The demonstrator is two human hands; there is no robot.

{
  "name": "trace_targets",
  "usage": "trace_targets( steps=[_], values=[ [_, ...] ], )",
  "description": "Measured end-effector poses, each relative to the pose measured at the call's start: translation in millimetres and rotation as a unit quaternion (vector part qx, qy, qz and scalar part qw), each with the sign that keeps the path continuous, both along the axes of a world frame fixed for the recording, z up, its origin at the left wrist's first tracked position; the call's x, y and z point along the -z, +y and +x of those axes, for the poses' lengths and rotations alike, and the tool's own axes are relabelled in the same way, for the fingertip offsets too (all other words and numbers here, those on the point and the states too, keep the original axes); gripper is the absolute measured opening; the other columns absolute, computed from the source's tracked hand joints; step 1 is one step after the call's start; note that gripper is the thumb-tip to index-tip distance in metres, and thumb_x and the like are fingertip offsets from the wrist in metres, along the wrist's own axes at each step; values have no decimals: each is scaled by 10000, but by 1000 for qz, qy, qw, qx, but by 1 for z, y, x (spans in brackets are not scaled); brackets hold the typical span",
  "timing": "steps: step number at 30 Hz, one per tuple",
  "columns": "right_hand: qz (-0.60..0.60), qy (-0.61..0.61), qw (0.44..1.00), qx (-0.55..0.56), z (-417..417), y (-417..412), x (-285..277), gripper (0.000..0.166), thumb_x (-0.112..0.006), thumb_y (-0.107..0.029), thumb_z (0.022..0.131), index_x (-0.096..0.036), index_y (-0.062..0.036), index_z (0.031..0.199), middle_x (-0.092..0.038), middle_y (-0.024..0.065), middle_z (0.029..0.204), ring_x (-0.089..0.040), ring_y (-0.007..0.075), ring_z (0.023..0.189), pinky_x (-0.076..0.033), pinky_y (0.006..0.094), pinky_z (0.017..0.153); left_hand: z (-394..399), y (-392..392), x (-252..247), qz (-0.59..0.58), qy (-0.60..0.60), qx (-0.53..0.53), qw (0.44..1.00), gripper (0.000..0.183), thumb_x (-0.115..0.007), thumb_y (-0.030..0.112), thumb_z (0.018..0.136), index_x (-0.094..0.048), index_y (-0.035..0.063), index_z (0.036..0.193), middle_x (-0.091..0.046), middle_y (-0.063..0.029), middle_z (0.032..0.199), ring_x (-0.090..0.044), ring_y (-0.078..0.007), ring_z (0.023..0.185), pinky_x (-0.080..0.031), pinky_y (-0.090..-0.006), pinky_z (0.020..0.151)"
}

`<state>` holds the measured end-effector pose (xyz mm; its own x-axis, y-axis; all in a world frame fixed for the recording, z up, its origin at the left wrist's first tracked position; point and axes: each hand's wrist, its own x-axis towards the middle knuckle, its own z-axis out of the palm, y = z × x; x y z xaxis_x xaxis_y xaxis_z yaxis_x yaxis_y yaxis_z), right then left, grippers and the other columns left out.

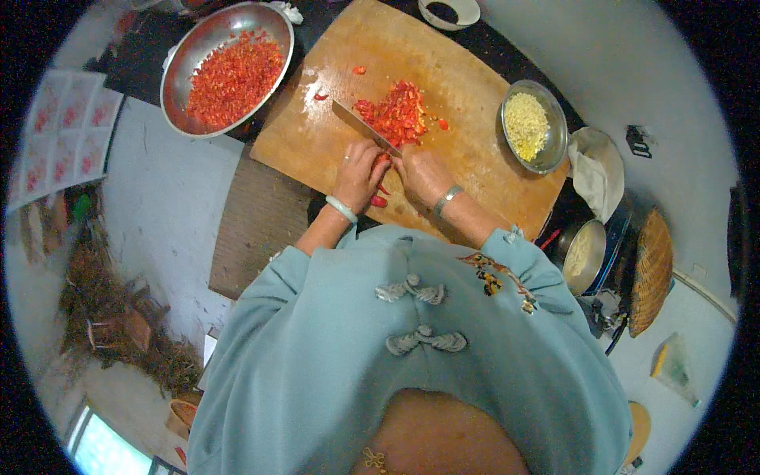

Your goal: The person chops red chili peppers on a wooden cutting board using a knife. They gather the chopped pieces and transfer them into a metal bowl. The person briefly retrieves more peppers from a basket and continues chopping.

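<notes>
My right hand (pixel 424 175) grips the handle of a kitchen knife (pixel 365 126), whose blade points away to the upper left over a wooden cutting board (pixel 469 77). Close beside the blade, the curled fingers of my left hand (pixel 358 173) hold down red chili peppers (pixel 380 189). These peppers are partly hidden under the fingers and lie on the near side of the blade. Across the blade sits a heap of chopped red chili (pixel 399 113). A few loose bits are scattered around it on the board.
A metal bowl (pixel 178 89) of finely chopped chili stands left of the board. On the board's right rests a bowl (pixel 555 148) of minced pale yellow pieces. A white bowl (pixel 466 18) with dark contents is behind. At right are a cloth (pixel 598 166), a pot (pixel 585 258) and a woven basket (pixel 652 273).
</notes>
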<state>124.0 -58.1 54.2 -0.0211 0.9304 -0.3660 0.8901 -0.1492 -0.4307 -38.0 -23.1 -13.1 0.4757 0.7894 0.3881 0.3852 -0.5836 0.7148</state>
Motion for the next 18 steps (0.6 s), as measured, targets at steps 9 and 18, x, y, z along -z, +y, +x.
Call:
trace_targets(
  steps=[9,18],
  values=[
    [-24,43,999,3,17,8,-26,294,-534,-254,927,-574,36,948,-627,288,843,-621,443,786,-489,509,697,-11,-7,-11,1,-10,-9,1000,318,-692,104,800,-600,13,1091,-568,-178,1140,-531,-362,1054,-440,-421,904],
    [-39,-13,998,-51,18,-7,-48,190,-502,-136,898,-587,34,910,-641,269,813,-634,436,774,-504,510,699,-9,-10,-7,-21,-25,9,999,276,-665,45,801,-592,-9,1061,-553,-166,1123,-529,-361,1043,-445,-413,900]
  ],
)
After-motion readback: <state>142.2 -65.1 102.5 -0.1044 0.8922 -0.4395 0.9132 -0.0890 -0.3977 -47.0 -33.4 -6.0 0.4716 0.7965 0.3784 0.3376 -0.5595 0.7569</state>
